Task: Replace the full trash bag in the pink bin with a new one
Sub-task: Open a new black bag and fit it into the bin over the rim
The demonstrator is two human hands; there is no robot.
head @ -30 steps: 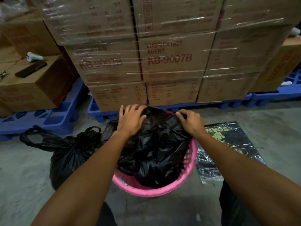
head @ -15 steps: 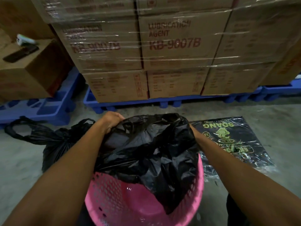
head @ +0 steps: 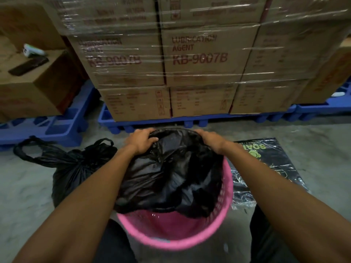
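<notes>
The pink mesh bin stands on the floor between my knees. A new black trash bag lies crumpled in its mouth and drapes over the far rim. My left hand grips the bag's edge at the far left of the rim. My right hand presses the bag's edge down at the far right. The full black trash bag, tied with loose handles, sits on the floor left of the bin.
A flat pack of black bags in clear plastic lies on the floor to the right of the bin. Shrink-wrapped cardboard boxes on blue pallets stand close behind. A phone rests on a box at the left.
Both hands have moved to the bin's far rim, spreading the new bag over it. The camera view has shifted slightly.
</notes>
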